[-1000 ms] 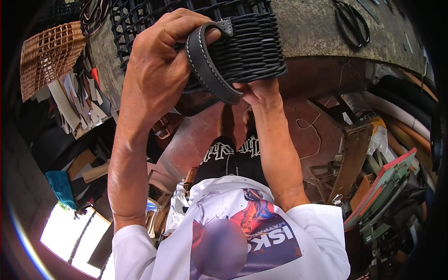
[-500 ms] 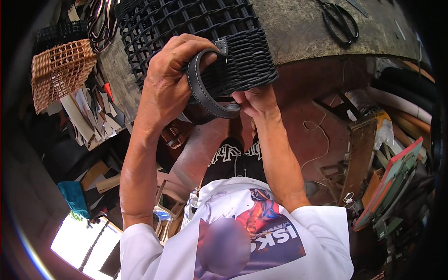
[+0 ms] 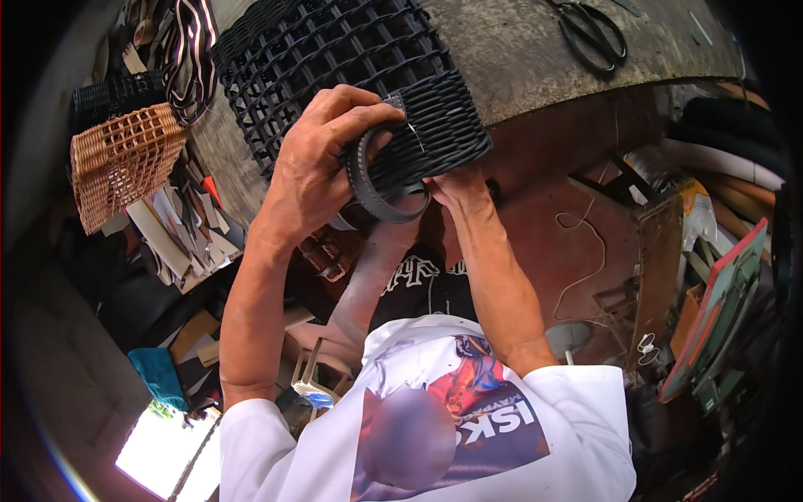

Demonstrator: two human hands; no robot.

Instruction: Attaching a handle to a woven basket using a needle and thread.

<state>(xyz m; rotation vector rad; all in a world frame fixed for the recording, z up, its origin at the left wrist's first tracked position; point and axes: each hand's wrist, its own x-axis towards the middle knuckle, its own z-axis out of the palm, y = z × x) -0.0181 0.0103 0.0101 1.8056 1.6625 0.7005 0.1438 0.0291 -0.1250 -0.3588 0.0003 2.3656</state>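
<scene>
A black woven basket (image 3: 335,54) lies on its side on the workbench, its open rim toward me. A dark grey leather handle (image 3: 368,188) with stitched edges curves out from the rim. My left hand (image 3: 318,159) is closed on this handle near its end tab (image 3: 396,104), which lies flat against the weave. A short white thread (image 3: 415,135) sticks out beside the tab. My right hand (image 3: 460,186) reaches in under the basket's rim, and its fingers are mostly hidden there.
Black-handled scissors (image 3: 594,38) lie on the worn workbench (image 3: 519,63) at the far right. To the left stand a tan woven basket (image 3: 125,163), striped straps (image 3: 191,67) and leather offcuts (image 3: 159,234). A wooden frame (image 3: 657,276) and rolled material (image 3: 728,163) are at right.
The basket and bench sit slightly differently in view. More white thread shows beside the handle's tab. My left hand still grips the handle, and my right hand stays under the rim.
</scene>
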